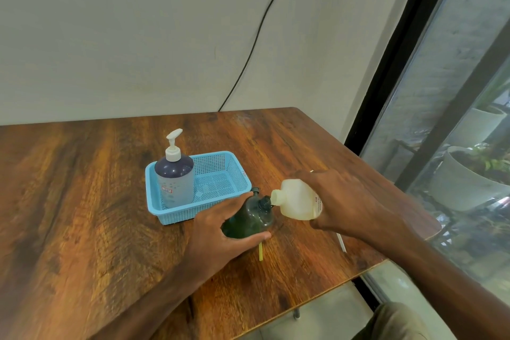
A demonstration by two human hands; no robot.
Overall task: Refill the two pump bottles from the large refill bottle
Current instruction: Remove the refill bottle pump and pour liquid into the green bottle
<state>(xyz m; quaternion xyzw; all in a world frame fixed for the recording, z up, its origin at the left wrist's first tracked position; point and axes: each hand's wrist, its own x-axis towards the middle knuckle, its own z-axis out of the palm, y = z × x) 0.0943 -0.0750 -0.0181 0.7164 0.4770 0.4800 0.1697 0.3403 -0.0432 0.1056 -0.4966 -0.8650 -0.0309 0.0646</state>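
Step in hand: filling bottle 1. L hand (pixel 218 232) grips the dark green see-through plastic bottle (pixel 248 218), pump off, just in front of the pale blue mesh plastic basket (pixel 240 174). R hand (pixel 347 201) grasps the cream plastic refill bottle (pixel 298 199), tipped, spout at the green neck; flow not visible. Next: keep spout on the narrow neck, tilt slowly. Purple pump bottle w/ white pump (pixel 176 176) waits inside the basket. Thin yellow tube (pixel 260 252) lies in front of it; nothing blocks.

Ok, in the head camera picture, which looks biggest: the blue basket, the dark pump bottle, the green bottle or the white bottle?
1. blue basket
2. dark pump bottle
3. green bottle and white bottle: they look about alike and both are partly hidden, so no ranking.
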